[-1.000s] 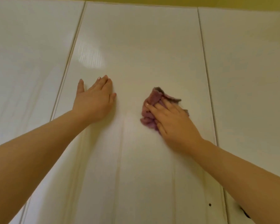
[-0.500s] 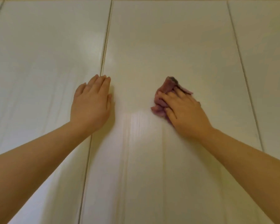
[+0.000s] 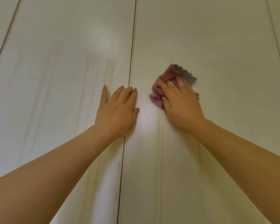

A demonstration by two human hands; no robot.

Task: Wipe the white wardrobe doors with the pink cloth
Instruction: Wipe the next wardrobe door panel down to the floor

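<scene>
White wardrobe doors fill the view. My right hand (image 3: 180, 102) presses a crumpled pink cloth (image 3: 168, 76) flat against the right door (image 3: 217, 46), with the cloth bunched under my fingers and poking out above and to the left of them. My left hand (image 3: 118, 110) lies flat with fingers spread slightly, resting across the vertical seam (image 3: 132, 46) between the left door (image 3: 63, 62) and the right door. It holds nothing. The two hands are close together, a short gap apart.
More door seams run at the far left (image 3: 5, 38) and far right (image 3: 275, 38). Glossy light reflections show on the panels between and above my hands.
The view has shifted so the doors sit further right and lower in frame. My right hand and the cloth have slid left towards the seam, closer to my left hand, which stays flat.
</scene>
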